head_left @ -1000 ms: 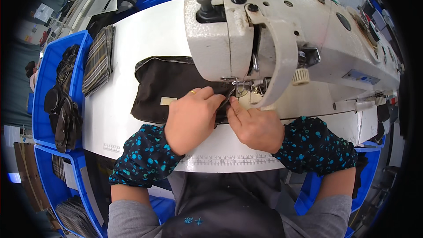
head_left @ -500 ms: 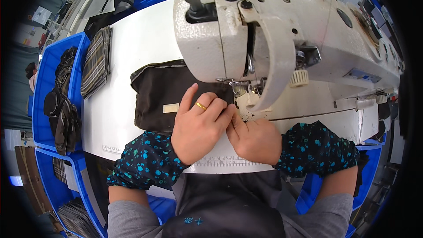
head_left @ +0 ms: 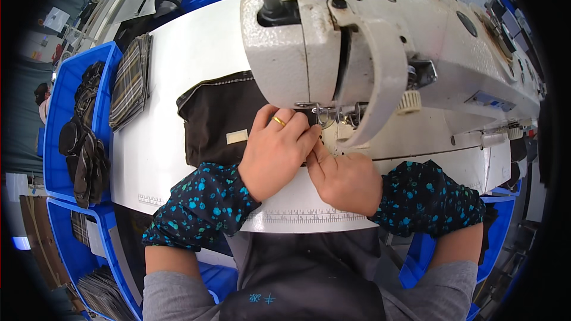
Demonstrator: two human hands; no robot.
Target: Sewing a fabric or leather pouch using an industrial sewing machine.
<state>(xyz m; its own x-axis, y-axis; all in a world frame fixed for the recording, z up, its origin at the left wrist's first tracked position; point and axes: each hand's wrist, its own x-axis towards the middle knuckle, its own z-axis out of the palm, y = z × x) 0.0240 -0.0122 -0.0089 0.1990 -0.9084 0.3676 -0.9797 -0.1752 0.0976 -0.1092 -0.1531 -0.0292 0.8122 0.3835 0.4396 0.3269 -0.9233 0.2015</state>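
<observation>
A dark brown fabric piece (head_left: pixel 214 119) lies flat under the head of a white sewing machine (head_left: pixel 276 65). A zipper (head_left: pixel 220 79) runs along its far edge, and a small cream label (head_left: pixel 237 137) sits near its middle. My left hand (head_left: pixel 275 157), a gold ring on one finger, rests on the piece with fingers bent and closed at its right edge. Against those fingertips, my right hand (head_left: pixel 348 181) pinches the near right corner of the cloth. Both hands are just in front of the presser foot (head_left: pixel 326 117). My fingers hide the gripped edge.
A stack of plaid fabric pieces (head_left: pixel 132 80) lies at the table's left. Beside it stands a blue bin (head_left: pixel 55 142) with dark cloth parts; another blue bin (head_left: pixel 122 249) sits nearer. A printed ruler (head_left: pixel 312 217) follows the white table's front edge.
The fabric piece has turned slightly, its near edge swinging away from me. My left hand has moved farther away and a little right with it; my right hand has shifted only slightly.
</observation>
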